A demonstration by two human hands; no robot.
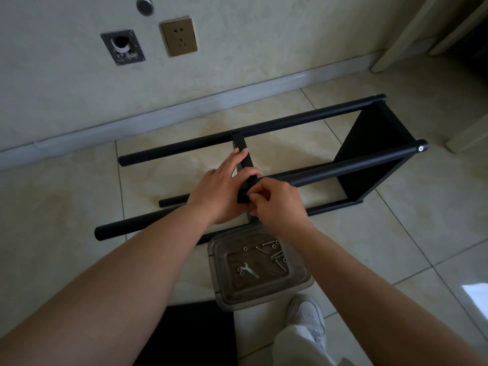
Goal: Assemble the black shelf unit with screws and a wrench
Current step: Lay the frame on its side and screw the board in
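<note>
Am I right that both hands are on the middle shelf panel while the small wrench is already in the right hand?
Not quite: the head view shows the wrench lying in the clear tray among the screws. Both the left hand and the right hand are indeed on the middle shelf panel.

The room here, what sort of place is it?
Probably a room in a home: a tiled floor, a wall socket above a skirting board, and a black shelf frame under assembly on the floor.

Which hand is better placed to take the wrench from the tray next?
Probably the right hand: it sits almost directly above the clear tray holding the wrench, while the left hand steadies the black shelf panel.
</note>
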